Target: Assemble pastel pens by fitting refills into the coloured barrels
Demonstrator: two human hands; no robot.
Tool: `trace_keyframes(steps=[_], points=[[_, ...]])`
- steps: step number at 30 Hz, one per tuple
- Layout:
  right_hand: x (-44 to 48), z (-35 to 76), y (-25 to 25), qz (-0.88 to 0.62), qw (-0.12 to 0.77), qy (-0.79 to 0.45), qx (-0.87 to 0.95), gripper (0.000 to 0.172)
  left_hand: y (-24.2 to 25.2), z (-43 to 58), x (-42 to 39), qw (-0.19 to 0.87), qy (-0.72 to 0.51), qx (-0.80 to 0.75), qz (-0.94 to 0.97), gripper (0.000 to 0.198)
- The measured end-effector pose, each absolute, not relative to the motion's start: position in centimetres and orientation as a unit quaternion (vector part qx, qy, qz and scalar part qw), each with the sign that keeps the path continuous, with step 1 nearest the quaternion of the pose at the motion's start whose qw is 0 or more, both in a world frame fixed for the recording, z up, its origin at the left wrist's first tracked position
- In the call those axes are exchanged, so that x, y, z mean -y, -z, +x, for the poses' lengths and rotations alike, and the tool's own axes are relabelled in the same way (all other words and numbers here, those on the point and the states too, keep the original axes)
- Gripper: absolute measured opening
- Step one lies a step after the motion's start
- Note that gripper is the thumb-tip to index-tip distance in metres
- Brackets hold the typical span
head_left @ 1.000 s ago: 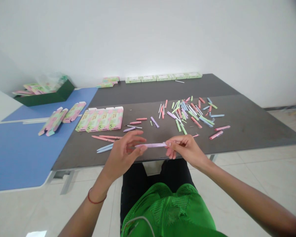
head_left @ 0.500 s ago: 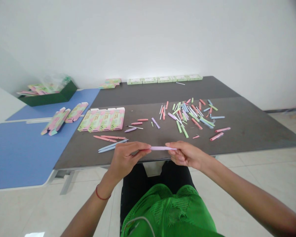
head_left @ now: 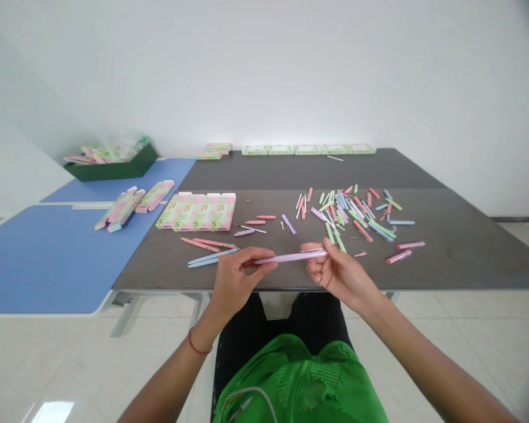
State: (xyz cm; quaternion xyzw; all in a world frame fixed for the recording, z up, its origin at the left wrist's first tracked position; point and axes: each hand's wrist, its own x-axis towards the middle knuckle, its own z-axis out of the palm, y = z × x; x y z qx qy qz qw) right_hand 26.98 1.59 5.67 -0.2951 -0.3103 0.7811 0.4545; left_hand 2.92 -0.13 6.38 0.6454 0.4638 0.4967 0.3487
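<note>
Clock read from the purple pen [head_left: 288,257]. Dark table [head_left: 467,258] under everything close by; blue table [head_left: 48,264] at nine, set against its edge. Green tray [head_left: 106,171] at ten on the blue, heaped with cartons and clear plastic. Row of pale green boxes [head_left: 307,150] at twelve, along the wall. Four printed cartons [head_left: 198,212] side by side at ten. Left hand [head_left: 240,273], thumb and fingertips pinching the pen's tapered end; right hand [head_left: 341,273] pinching the clip end, pen nearly level over the table's near edge. Blue pens [head_left: 207,258] at nine, their right ends partly screened by the left hand; coral pens [head_left: 211,242] just beyond. Scattered pen parts [head_left: 362,231] at two, the nearest green barrels [head_left: 340,242] partly blocked by the right hand.
</note>
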Motion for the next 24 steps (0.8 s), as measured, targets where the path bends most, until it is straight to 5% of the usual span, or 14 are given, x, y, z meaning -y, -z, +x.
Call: trace_keyframes(steps=[7,16,24], points=[[-1.5,25.9,-5.2,-0.289,0.504,-0.757,0.299,0.042,-6.2,2.9,-0.2,0.375,-0.508,-0.468,0.619,0.015],[-1.7,26.3,-5.9,-0.311,0.466,-0.749,0.354,0.053,-5.6,2.1,-0.5,0.356,-0.501,-0.470,0.633,0.018],[-3.4,26.9,-2.9,-0.472,0.419,-0.478,0.611,0.026,-2.8,1.1,-0.5,0.123,-0.390,-0.513,0.754,0.016]])
